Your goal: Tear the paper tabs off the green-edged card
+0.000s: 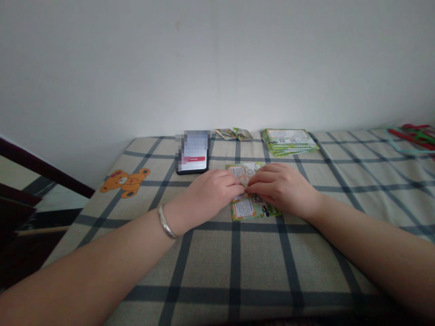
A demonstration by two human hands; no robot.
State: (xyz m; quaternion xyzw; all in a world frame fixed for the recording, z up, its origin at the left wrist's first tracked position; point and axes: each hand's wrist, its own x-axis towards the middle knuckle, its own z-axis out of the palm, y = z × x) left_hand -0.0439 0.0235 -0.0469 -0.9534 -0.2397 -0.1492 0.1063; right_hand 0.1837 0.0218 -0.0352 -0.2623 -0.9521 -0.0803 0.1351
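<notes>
A printed green-and-white paper sheet (244,210) lies on the checked cloth in front of me, with text panels and small pictures on it. My left hand (215,192), a silver bangle at its wrist, rests over the sheet's left side with fingers together. From the right, my right hand (280,188) reaches over the sheet, its fingers also closed. The fingertips of both hands meet near the sheet's middle and appear to pinch its paper there. My fingers partly cover the print.
Behind the sheet lie a phone (193,158), two folded paper pieces (234,133) and a stack of similar printed sheets (290,139). An orange bear figure (126,182) is at left. Red and green items (419,138) sit far right. A pale wall (217,63) stands behind.
</notes>
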